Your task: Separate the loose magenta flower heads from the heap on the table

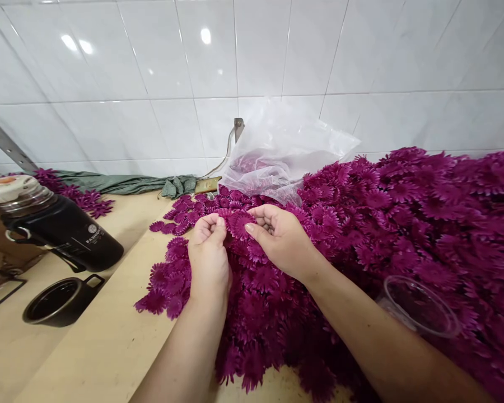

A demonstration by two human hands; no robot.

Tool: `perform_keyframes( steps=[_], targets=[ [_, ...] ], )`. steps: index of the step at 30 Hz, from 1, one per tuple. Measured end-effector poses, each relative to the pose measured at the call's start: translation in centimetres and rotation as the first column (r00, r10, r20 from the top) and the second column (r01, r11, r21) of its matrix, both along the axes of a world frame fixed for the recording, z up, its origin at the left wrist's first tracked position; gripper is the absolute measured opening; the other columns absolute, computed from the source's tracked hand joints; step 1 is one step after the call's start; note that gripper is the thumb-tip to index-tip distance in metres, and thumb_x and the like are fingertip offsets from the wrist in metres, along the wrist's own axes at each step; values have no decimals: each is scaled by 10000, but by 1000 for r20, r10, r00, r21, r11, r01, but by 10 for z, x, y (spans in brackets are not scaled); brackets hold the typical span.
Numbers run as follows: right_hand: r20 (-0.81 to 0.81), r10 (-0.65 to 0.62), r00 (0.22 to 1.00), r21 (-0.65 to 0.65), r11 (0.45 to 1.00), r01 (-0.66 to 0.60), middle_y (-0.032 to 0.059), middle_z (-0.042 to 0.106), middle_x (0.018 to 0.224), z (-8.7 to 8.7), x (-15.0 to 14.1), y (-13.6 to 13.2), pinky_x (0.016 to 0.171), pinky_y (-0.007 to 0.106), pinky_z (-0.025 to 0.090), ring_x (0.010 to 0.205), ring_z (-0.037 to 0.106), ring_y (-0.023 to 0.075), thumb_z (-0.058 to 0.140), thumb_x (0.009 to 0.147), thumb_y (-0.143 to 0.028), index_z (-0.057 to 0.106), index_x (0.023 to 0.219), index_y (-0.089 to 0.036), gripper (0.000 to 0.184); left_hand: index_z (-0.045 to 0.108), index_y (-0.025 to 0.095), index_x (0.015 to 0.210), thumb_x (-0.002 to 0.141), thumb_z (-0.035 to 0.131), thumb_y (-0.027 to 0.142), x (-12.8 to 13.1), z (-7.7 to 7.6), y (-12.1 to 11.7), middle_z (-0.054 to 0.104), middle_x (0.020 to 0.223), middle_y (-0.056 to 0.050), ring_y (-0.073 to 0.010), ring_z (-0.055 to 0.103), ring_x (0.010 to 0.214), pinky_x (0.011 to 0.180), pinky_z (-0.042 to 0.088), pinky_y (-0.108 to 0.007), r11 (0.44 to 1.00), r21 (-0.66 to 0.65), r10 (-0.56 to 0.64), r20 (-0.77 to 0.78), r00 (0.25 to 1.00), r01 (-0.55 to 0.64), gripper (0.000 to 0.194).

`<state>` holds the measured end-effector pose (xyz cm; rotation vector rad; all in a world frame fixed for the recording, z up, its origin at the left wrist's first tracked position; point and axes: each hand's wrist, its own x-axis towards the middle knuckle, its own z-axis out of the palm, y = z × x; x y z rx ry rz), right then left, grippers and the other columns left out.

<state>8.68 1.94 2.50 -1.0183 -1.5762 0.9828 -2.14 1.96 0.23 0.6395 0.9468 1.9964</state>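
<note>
A purple fabric flower (239,225) is pinched between the thumb and fingers of my right hand (279,238), just above a big heap of the same flowers (382,218). Close beside it, my left hand (210,238) has its thumb pressed against its curled fingers, at the left edge of that flower. Purple petals show at the left fingertips, but I cannot tell whether they belong to the same flower or another one. Flat single flowers (185,211) lie in a loose pile behind my left hand.
A clear plastic bag (277,151) stands against the tiled wall (151,129). At the left are a black bottle (71,229) and a dark mug (61,302) on the wooden table (105,347). A transparent plastic tub (420,308) rests among the flowers near my right forearm. Green cloth (109,182) lies along the wall.
</note>
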Motion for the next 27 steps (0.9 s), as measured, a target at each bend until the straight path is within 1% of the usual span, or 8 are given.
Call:
perform_keyframes(
  steps=[3,5,11,15,17,19,23,27],
  targets=[
    [72,-12,997,17,1000,11,49,669,773,10,11,-3,661,279,523,678,612,127,552,761,-92,619,884,-128,144,476,173,626,780,516,131,-24,10,5,555,572,36,-78,556,512,508,428,-195,981,-121,162,101,982,-150,165],
    [72,-28,997,54,998,24,51,670,773,18,20,-5,666,283,520,685,611,130,547,766,-96,630,911,-117,169,465,181,616,780,512,112,-41,13,9,539,551,36,-81,564,528,468,395,-171,947,-156,296,101,950,-279,185],
    [56,51,997,53,997,-54,52,676,819,20,23,0,703,292,494,728,602,142,540,757,-106,637,908,-127,180,543,171,701,539,603,100,-42,-3,20,566,661,35,-91,537,607,594,442,-211,979,-66,163,-322,933,-193,188],
    [51,2,999,48,999,-5,25,622,708,15,21,4,630,282,447,629,540,131,572,747,-176,594,772,-144,47,558,174,736,532,541,86,-34,-8,19,596,741,13,-110,558,716,723,459,-250,954,-9,272,-398,876,-301,223],
    [69,17,997,64,998,-22,-1,563,637,16,21,4,587,270,409,578,489,114,551,766,-213,553,698,-155,89,573,170,754,575,568,129,-29,-2,12,618,778,-3,-122,576,746,765,466,-273,969,39,237,-429,872,-244,184],
    [103,22,994,83,996,-31,-26,494,580,17,22,3,539,258,364,537,429,99,532,781,-251,510,644,-168,162,601,162,792,631,614,215,-22,6,1,643,816,-23,-143,596,782,792,473,-296,994,53,109,-514,851,-96,170],
    [144,-25,989,121,993,7,-53,408,532,16,21,5,494,245,285,509,353,83,568,756,-301,443,568,-184,254,630,155,903,681,653,331,-1,20,-19,668,853,-48,-170,605,800,785,481,-320,987,2,-107,-733,672,159,285],
    [59,2,998,95,995,-7,-70,354,494,12,21,9,466,240,241,484,303,73,591,733,-394,415,531,-191,335,610,157,1013,669,683,332,8,21,-23,642,971,-77,-186,603,858,817,483,-347,995,74,21,-815,579,68,393]
  ],
)
